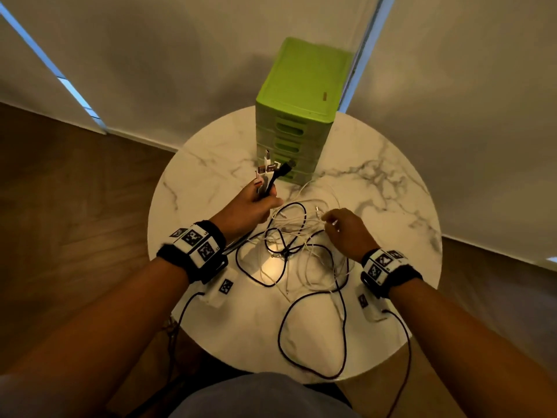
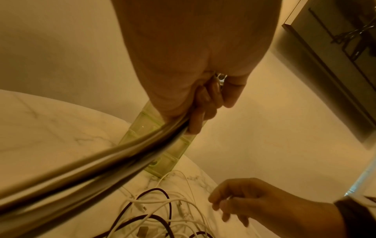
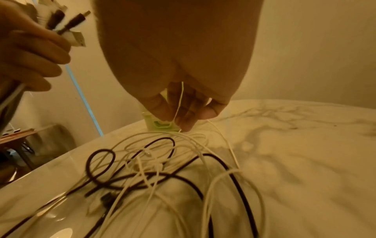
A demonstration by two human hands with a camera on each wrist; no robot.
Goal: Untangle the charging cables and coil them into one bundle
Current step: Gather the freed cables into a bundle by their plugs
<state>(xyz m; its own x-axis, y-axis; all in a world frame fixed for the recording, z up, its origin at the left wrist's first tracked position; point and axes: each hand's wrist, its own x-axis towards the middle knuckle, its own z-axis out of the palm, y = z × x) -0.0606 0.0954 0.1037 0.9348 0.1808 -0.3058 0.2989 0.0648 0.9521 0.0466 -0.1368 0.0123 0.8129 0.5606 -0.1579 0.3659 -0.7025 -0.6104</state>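
Observation:
Several white and dark charging cables (image 1: 301, 254) lie tangled on a round marble table (image 1: 376, 188). My left hand (image 1: 253, 203) is raised over the table's middle and grips a bunch of cable ends, with their plugs (image 1: 272, 168) fanning out above the fist. From that fist the cables (image 2: 101, 162) run back down toward the tangle. My right hand (image 1: 343, 227) hovers at the right of the tangle. Its fingertips (image 3: 183, 124) pinch a thin white cable (image 3: 179, 103). The tangle (image 3: 162, 169) spreads below that hand.
A green plastic drawer unit (image 1: 298, 116) stands at the table's far side, just beyond my left hand. A dark cable loop (image 1: 313, 336) reaches toward the table's near edge. Wooden floor surrounds the table, with pale walls behind.

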